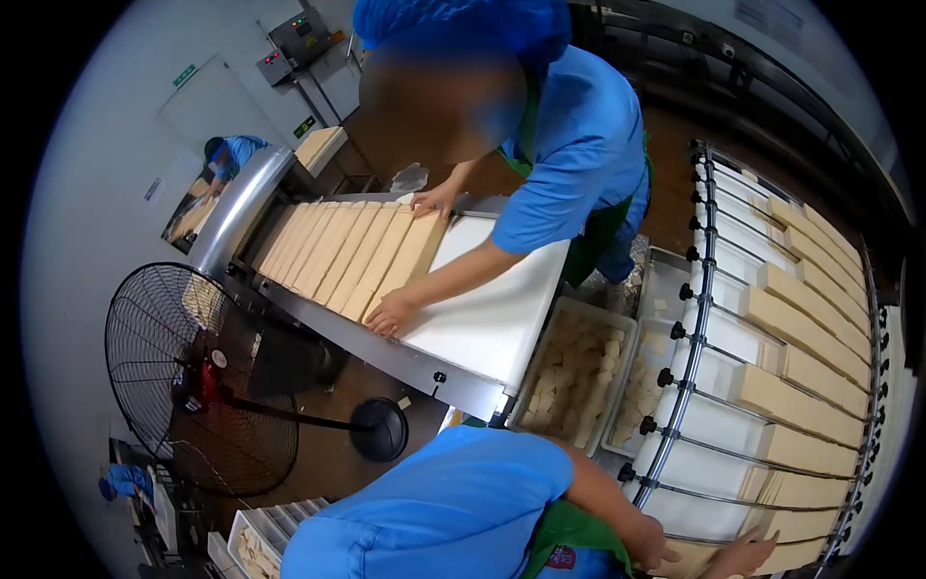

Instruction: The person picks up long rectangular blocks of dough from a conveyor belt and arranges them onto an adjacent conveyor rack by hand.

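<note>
At the bottom right, my left hand (651, 548) has its fingers curled at the near end of a stack of cream-coloured strips that look like dough sheets (693, 557). My right hand (745, 556) grips the same stack farther along, its fingertips over the side. The frame's lower edge cuts off part of both hands. More such stacks (801, 400) lie side by side on the white belt (709, 434), between thin metal cross rods.
Across from me, a co-worker in blue presses both hands on a row of strips (352, 251) on another conveyor (502, 309). Plastic bins (569, 372) of cream pieces stand between the belts. A black floor fan (203, 376) is at left. Knobs line the metal rail (690, 367).
</note>
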Demonstrator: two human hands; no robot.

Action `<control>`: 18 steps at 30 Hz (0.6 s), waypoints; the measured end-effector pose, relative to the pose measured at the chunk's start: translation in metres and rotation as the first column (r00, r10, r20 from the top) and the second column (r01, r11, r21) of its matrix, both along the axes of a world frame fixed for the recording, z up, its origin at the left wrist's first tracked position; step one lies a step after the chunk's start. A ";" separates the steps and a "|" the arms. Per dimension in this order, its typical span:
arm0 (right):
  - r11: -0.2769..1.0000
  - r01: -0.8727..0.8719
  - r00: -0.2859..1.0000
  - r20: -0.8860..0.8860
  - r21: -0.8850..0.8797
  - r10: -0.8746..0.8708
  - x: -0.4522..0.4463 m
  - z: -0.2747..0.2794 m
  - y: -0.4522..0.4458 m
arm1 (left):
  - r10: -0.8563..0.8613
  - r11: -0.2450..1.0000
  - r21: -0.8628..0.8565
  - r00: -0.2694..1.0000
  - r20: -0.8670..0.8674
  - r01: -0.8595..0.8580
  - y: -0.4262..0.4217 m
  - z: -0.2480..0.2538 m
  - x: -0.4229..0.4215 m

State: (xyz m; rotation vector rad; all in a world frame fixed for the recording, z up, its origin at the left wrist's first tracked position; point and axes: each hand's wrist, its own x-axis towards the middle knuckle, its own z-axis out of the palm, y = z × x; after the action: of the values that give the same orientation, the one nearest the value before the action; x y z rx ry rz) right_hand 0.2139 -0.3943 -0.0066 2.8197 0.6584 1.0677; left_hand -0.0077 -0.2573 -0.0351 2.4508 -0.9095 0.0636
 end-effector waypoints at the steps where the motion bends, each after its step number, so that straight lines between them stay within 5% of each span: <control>1: 0.995 -0.029 0.992 -0.118 0.098 0.040 0.000 -0.011 0.006 | 0.003 1.000 0.007 1.000 -0.002 -0.003 0.005 0.001 -0.002; 2: 0.979 -0.045 0.969 -0.230 0.197 0.091 0.002 -0.024 0.011 | 0.009 1.000 0.015 1.000 -0.001 -0.008 0.011 0.004 -0.007; 4: 0.980 -0.070 0.963 -0.245 0.187 0.116 -0.018 -0.031 0.032 | 0.334 0.942 -0.067 0.938 0.091 -0.329 0.031 0.018 -0.028; 8: 0.876 -0.319 0.876 -0.240 0.361 0.418 -0.069 -0.030 0.085 | 0.803 0.596 -0.320 0.543 0.245 -0.737 0.091 0.019 -0.072; 13: 0.691 -0.436 0.649 -0.330 0.577 0.686 -0.132 -0.013 0.152 | 0.934 0.336 -0.142 0.349 -0.079 -0.931 0.157 0.034 -0.140; 15: 0.633 -0.519 0.573 -0.316 0.575 0.756 -0.147 -0.013 0.175 | 0.952 0.041 -0.213 0.103 -0.289 -0.976 0.170 0.040 -0.163; 18: 0.640 -0.568 0.523 -0.373 0.517 0.766 -0.184 -0.005 0.200 | 0.975 -0.111 -0.365 -0.029 -0.221 -0.924 0.192 0.033 -0.200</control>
State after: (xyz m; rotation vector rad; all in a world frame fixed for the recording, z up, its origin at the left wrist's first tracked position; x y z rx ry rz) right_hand 0.0304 -0.1939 -0.0112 3.2462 1.9696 0.2971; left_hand -0.2080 -0.0652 -0.0026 2.0567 1.0828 0.8557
